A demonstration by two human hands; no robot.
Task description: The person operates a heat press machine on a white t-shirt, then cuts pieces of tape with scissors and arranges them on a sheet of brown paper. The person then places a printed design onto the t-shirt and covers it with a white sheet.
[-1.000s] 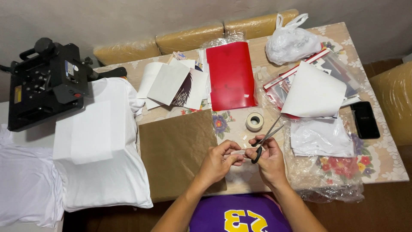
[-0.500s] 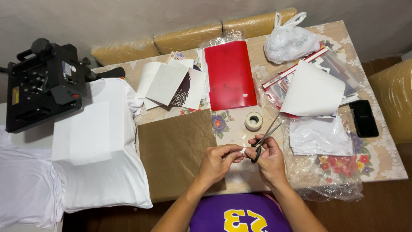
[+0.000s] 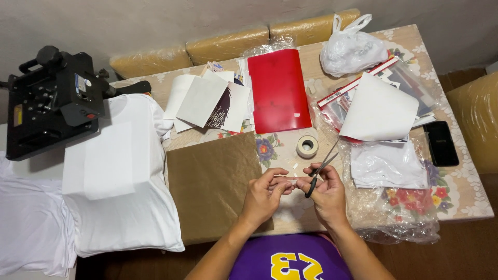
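My right hand (image 3: 326, 193) holds black-handled scissors (image 3: 321, 167) with the blades pointing up and away. My left hand (image 3: 264, 194) pinches one end of a short clear strip of tape (image 3: 288, 179) stretched between both hands, just above the table's near edge. A roll of tape (image 3: 307, 146) lies on the flowered tablecloth (image 3: 459, 193) just beyond the hands. A brown paper sheet (image 3: 210, 181) lies under and left of my left hand.
A black heat press (image 3: 46, 101) stands at the far left, with a white garment (image 3: 116, 192) and a white sheet (image 3: 106, 161) beside it. A red folder (image 3: 277, 91), loose papers (image 3: 205, 101), plastic bags (image 3: 350, 49), a white sheet (image 3: 378, 109) and a black phone (image 3: 441, 142) cover the table.
The hands have stayed close together at the near edge; the scissors have shifted slightly, and the tape strip remains stretched between the fingers.
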